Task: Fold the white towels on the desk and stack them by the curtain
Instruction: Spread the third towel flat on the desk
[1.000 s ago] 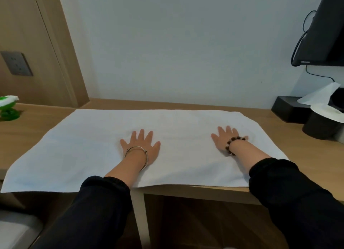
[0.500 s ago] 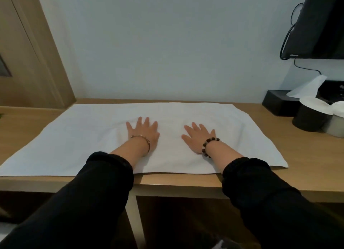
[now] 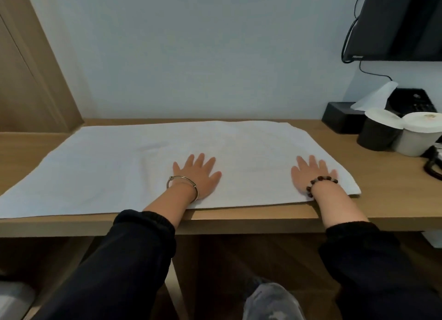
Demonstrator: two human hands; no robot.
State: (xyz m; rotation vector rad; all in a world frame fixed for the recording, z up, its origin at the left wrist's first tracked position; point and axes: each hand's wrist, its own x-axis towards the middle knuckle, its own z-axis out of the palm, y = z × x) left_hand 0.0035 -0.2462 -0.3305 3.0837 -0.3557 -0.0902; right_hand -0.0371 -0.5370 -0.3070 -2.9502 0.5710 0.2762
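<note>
A white rectangular cloth towel (image 3: 114,166) lies spread flat, in one layer, on the light brown wooden desk (image 3: 394,200). It covers most of the desk top from the left edge to a little before the right side, and its near edge runs along the near edge of the desk. The left hand (image 3: 198,178) lies palm down on the towel near the middle, with the fingers straight and spread; it grips nothing. A thin silver metal bangle (image 3: 183,184) is around this wrist. The right hand (image 3: 311,176) lies also palm down on the towel, close to its near right corner, fingers straight and a little apart, holding nothing. A bracelet of dark round beads (image 3: 321,182) is on this wrist. Both arms wear black sleeves (image 3: 134,260). At the far right of the desk, apart from the towel, stand a black tissue box (image 3: 339,118) with a white tissue coming out, a black cup with a white lid (image 3: 378,135) and, touching it on the right, a pale grey cup with a white lid (image 3: 417,137). A black flat screen (image 3: 401,20) hangs on the white wall above them
</note>
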